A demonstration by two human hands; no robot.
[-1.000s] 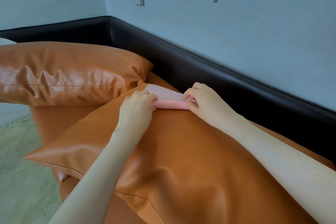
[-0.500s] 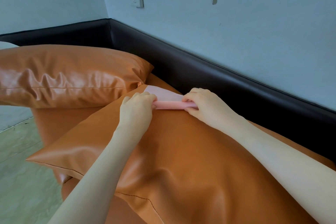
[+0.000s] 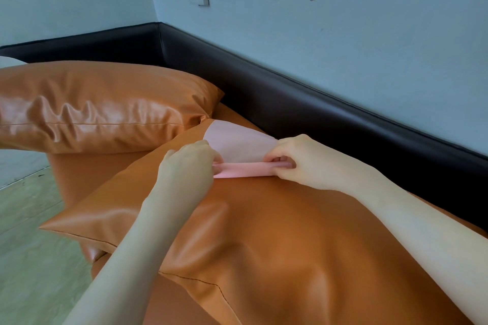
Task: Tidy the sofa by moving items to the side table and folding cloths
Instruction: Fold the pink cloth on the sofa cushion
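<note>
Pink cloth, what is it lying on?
The pink cloth lies on an orange cushion. Both hands pinch its near folded edge. Whatever is beneath the cloth is hidden.

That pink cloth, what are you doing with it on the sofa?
A person is folding or rolling the pink cloth on top of an orange cushion. The left hand and the right hand each pinch one end of the cloth's near edge, which is turned over into a narrow roll between them. The rest of the cloth lies flat beyond the hands. A second orange cushion sits to the left.
</note>
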